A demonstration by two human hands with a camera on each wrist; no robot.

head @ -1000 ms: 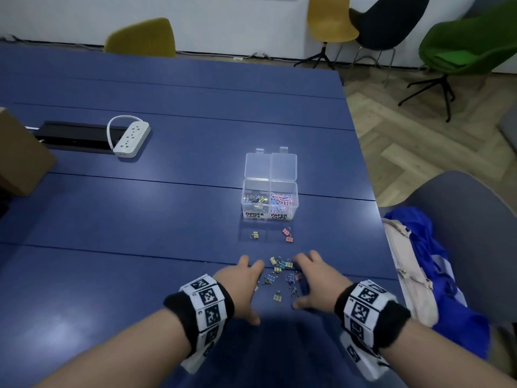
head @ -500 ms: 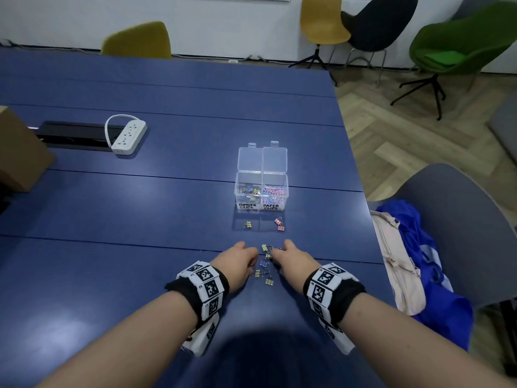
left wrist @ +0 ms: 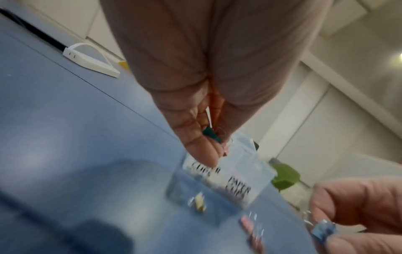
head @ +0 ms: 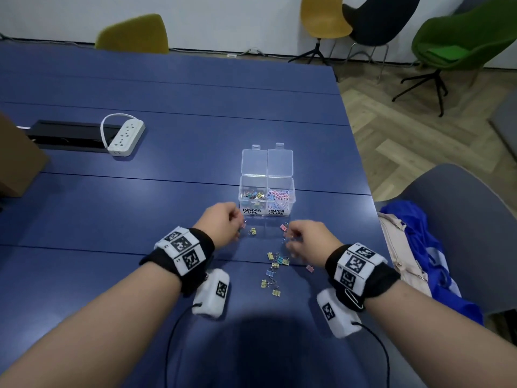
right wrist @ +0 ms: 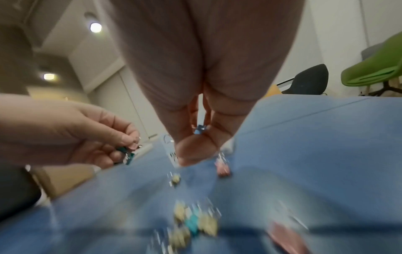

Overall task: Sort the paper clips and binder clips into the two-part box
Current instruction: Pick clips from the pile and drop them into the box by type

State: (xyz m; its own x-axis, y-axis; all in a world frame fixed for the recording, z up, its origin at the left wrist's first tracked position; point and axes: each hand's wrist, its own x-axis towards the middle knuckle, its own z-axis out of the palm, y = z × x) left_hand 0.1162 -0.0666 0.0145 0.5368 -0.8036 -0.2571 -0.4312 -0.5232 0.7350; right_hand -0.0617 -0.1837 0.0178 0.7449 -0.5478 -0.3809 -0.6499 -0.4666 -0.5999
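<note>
Clear plastic 2-part box [head: 266, 195] already holds many sorted clips. Left hand [head: 223, 223] pinches a teal binder clip [left wrist: 210, 134], right hand [head: 307, 238] a blue binder clip [right wrist: 199, 129]; roughly 12 loose pastel binder clips [head: 275, 268] remain on the blue desk [head: 167, 191] nearby.

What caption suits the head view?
Both hands carry binder clips toward the labelled two-part box.

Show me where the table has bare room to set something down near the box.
Bare table lies left of the two-part box toward the power strip, and beyond its open lids. It is crowded in front: loose binder clips between left hand and right hand.
</note>
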